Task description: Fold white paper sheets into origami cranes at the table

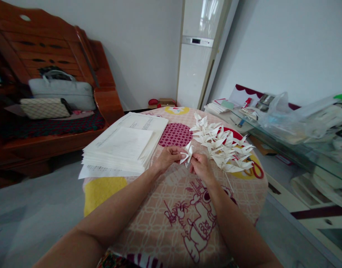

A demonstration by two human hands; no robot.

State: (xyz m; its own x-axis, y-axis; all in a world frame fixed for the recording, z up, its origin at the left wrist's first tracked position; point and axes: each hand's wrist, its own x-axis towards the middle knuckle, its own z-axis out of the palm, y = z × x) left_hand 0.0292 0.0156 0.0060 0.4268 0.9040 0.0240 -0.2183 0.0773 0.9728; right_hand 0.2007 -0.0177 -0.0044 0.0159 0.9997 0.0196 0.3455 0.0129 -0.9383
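Note:
Both of my hands meet over the middle of a round table (148,223) with a pink patterned cloth. Between them is a small folded white paper crane (187,153). My left hand (168,158) pinches its left side with closed fingers. My right hand (200,165) grips its lower right part, fingers curled. Just beyond lies a heap of several finished paper cranes (223,145), touching one another. A thick stack of white paper sheets (125,147) sits on the table's left part, close to my left hand.
Red-handled scissors (256,169) lie by the cranes at the table's right edge. A glass shelf (299,137) with plastic bags stands to the right. A wooden bench (48,111) with bags is at the left, and a tall white air conditioner (197,56) stands behind.

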